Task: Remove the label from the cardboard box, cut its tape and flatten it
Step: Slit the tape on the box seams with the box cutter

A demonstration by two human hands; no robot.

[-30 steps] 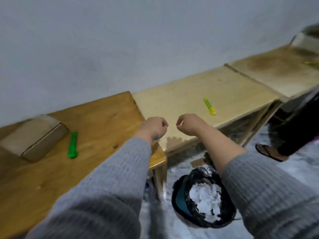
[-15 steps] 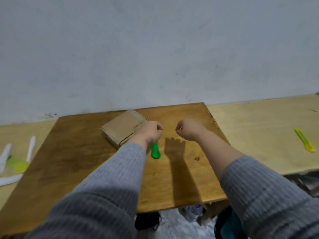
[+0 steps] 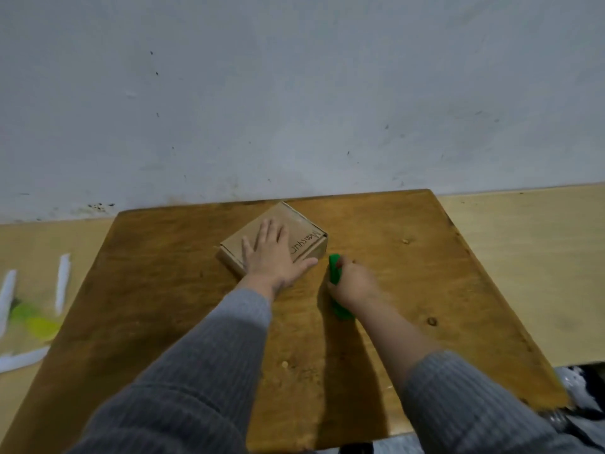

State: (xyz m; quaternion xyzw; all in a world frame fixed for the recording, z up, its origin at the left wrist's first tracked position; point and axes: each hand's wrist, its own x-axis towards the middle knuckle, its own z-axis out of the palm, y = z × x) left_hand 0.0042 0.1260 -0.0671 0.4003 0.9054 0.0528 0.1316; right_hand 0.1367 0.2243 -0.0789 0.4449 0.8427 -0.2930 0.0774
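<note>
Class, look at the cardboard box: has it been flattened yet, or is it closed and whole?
Closed and whole. The cardboard box keeps its side walls and shut lid, under the flat left hand.

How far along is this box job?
Early stage. No label shows on the cardboard box, so that step may be done. In hand: the left hand lies flat on the box, while the right hand grips the green cutter. Left: the box is closed and unflattened; cutting remains.
</note>
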